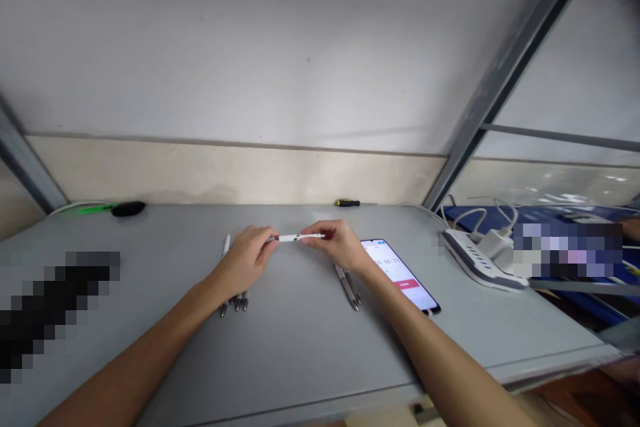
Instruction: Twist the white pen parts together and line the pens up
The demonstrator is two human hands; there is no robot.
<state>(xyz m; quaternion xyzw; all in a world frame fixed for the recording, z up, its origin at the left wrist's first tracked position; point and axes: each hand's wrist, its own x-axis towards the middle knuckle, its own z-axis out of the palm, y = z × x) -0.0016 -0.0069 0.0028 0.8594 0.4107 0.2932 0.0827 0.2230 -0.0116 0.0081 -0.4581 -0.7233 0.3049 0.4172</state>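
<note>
White pen level between both hands over the grey desk; left hand pinches one end, right hand the other; hands a little apart. Risk, judged: pen could slip or fling a part if one pinch loosens during a tug; right forearm, near the phone and right-hand pens, could nudge them if lowered; left-hand pens could roll if brushed. Screwdriver at desk's rear; power strip right; pale wall behind.
</note>
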